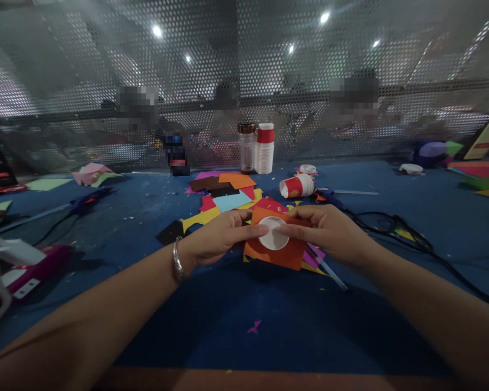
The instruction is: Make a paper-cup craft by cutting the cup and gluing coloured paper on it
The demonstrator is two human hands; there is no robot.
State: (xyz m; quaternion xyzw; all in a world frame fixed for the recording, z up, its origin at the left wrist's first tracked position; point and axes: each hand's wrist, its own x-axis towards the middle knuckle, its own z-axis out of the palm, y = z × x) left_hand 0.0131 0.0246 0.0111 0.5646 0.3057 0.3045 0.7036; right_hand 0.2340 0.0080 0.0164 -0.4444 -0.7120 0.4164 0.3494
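Observation:
My left hand (222, 236) and my right hand (328, 231) meet at the middle of the blue table, both closed in a pinch. Between them they hold an orange paper piece (279, 254) with a white round disc (273, 233) pressed against its face. My left thumb and fingers press the disc's left edge, my right fingers its right edge. A silver bangle (178, 260) circles my left wrist. Under the hands lies a pile of coloured paper sheets (228, 201).
A stack of red-and-white paper cups (264, 149) and a clear jar (246, 146) stand at the back by the perforated screen (244, 81). One cup (296, 186) lies on its side. Black cables (391, 224) run right. A purple-and-white tool (20, 266) sits left.

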